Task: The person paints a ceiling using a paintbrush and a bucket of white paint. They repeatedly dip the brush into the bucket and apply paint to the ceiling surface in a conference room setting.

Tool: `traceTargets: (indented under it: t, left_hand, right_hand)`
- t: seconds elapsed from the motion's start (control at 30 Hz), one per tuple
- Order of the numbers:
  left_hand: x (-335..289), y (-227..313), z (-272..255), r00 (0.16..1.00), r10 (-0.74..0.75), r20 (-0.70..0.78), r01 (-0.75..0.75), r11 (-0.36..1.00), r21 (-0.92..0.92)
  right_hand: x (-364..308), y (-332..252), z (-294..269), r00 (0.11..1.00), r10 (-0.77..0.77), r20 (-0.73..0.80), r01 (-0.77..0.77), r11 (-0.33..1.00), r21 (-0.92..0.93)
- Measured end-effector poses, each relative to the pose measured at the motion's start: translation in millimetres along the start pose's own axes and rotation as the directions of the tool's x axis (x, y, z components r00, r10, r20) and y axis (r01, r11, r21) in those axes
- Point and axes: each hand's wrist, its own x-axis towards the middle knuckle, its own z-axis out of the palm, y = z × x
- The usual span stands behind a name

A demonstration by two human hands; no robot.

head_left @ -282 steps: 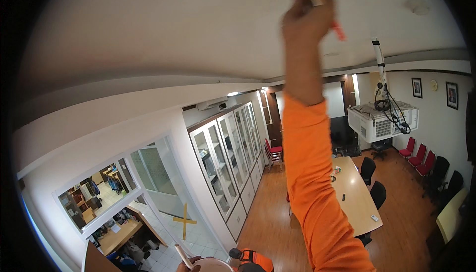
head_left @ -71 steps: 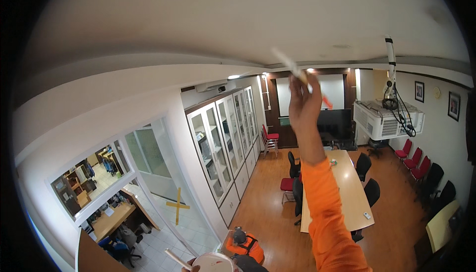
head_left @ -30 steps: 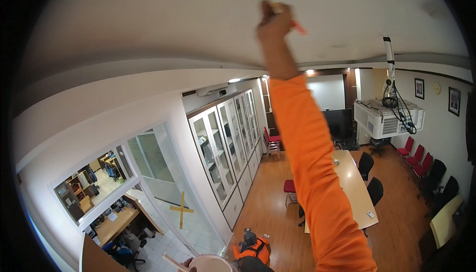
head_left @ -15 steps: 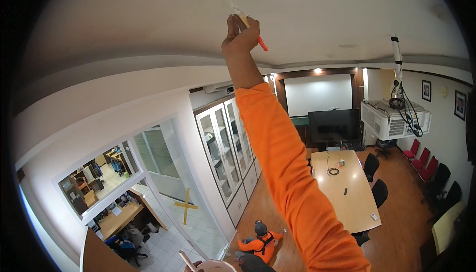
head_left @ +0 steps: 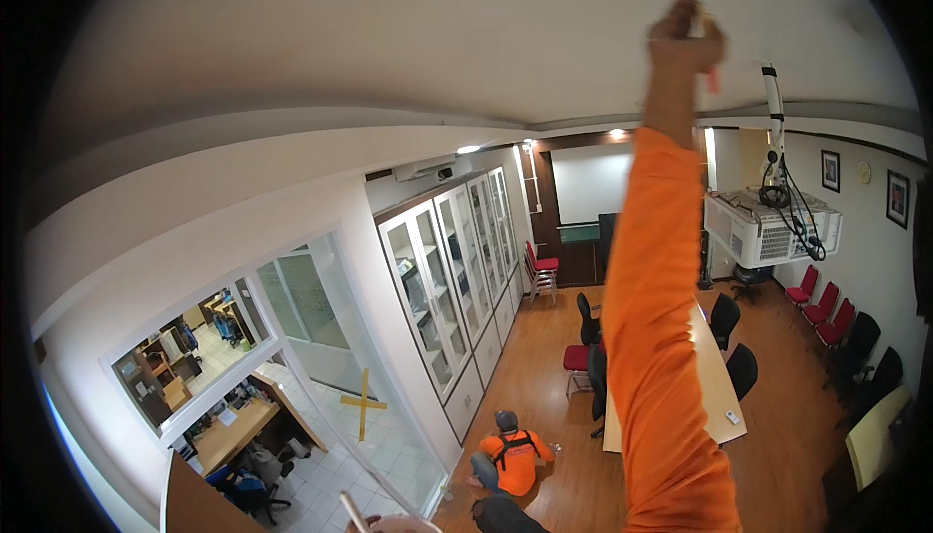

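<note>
My right hand (head_left: 686, 35), at the end of a raised orange sleeve, is closed around a paintbrush (head_left: 708, 24). The brush has a pale ferrule and a reddish handle end that pokes out below the palm. Its tip is up against or very near the white ceiling (head_left: 466, 37); blur hides the exact contact. At the lower edge, a bit of my left hand (head_left: 373, 521) shows beside the rim of a pale tub (head_left: 406, 525). A light stick (head_left: 354, 511) rises from beside that rim. Most of the tub and of the hand is cut off.
A projector (head_left: 773, 227) hangs from a ceiling pole at right. Below stand a long table (head_left: 714, 378) and several chairs. A person in orange (head_left: 515, 460) squats on the wooden floor, with a dark cap (head_left: 505, 514) nearer. Glass-door cabinets (head_left: 452, 280) and a glass partition line the left.
My right hand has swept rightward and slightly up along the ceiling with the paintbrush. The tub has sunk lower and a little left. The squatting person has shifted posture.
</note>
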Motion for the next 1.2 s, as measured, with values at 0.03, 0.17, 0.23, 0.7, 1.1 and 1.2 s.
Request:
traceTargets:
  t: [0.03, 0.17, 0.23, 0.7, 1.1, 1.2]
  left_hand:
    - [16.6, 6.1, 1.5, 1.000, 0.025, 0.012, -0.026, 0.998, 0.065]
    - [81.3, 70.2, 18.0, 0.988, 0.143, 0.065, -0.154, 0.967, 0.205]
    - [122.4, 90.5, 35.7, 0.958, 0.257, 0.124, -0.280, 0.932, 0.231]
    - [33.4, 134.3, 42.1, 0.983, 0.147, 0.106, -0.141, 0.988, -0.066]
    - [111.6, 207.8, 65.0, 0.876, 0.411, 0.252, -0.448, 0.887, 0.111]
    - [95.6, 182.4, 44.6, 0.887, 0.413, 0.204, -0.430, 0.902, 0.042]
  right_hand:
    - [-25.1, 36.6, -14.5, 0.999, 0.051, -0.018, -0.051, 0.999, 0.009]
    - [-114.6, 141.8, -46.5, 0.957, 0.222, -0.189, -0.205, 0.973, 0.108]
    - [-151.3, 170.2, -50.6, 0.924, 0.294, -0.245, -0.281, 0.956, 0.087]
    - [-68.9, 8.9, 46.1, 0.980, 0.015, -0.197, -0.043, 0.989, -0.140]
    - [-190.6, 162.9, -11.3, 0.918, 0.301, -0.259, -0.335, 0.937, -0.099]
    - [-121.7, 113.5, 13.8, 0.983, 0.181, -0.032, -0.184, 0.971, -0.154]
